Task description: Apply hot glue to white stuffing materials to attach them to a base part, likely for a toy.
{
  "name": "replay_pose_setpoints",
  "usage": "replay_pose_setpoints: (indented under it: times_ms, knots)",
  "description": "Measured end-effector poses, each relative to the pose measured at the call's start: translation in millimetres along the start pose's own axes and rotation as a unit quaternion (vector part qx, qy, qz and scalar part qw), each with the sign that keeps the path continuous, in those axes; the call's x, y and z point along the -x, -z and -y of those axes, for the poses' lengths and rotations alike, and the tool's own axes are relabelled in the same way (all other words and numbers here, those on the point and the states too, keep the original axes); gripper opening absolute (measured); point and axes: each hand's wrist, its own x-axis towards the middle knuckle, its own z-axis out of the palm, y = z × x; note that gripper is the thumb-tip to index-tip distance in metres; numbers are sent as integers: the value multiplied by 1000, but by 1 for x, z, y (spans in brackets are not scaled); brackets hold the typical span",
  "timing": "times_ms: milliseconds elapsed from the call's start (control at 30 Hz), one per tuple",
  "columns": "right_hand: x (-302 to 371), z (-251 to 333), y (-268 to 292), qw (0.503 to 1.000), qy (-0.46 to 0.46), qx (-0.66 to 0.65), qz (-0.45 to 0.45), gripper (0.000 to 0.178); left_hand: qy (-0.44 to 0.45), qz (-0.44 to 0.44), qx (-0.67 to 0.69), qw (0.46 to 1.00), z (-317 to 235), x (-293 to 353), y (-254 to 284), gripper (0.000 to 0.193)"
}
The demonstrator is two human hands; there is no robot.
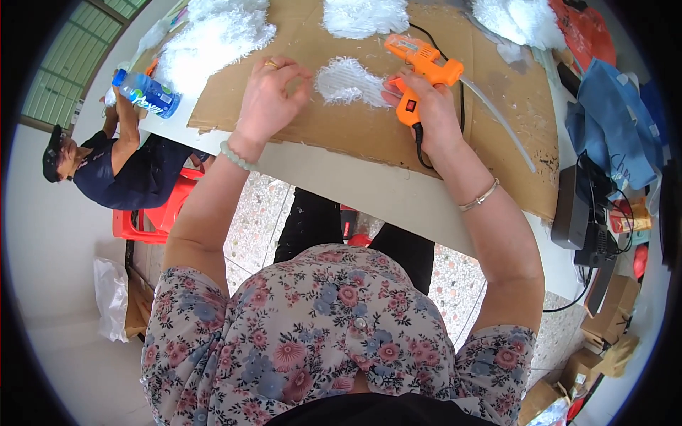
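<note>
My right hand is wrapped round the handle of an orange glue gun, over the cardboard. A long translucent glue stick sticks out of the gun's back end, and a black cord leaves the bottom of the handle. Left of the gun, a small white shaggy piece with a ribbed middle lies on the brown cardboard sheet. My left hand is just left of that piece, thumb and fingers curled together in a pinch. Whatever they may hold is too small to make out.
Larger white fluffy pieces lie along the cardboard's far side. A bottle with a blue cap is on the table at left. Beyond it a person in dark clothes sits on a red stool. Blue cloth and black devices crowd the right.
</note>
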Motion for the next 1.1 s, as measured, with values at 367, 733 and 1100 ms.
replay_pose_setpoints:
  times_ms: [367,733,1100]
  knots:
    - [9,-8,-19,1000,7,9,-2,24,92,39,-14,995,0,25,-10,12]
    - [14,-12,-31,1000,5,4,-8,24,-71,54,-129,988,-10,12,8,5]
    - [24,-12,-38,1000,17,16,-10,22,-127,166,-139,968,3,-12,-3,8]
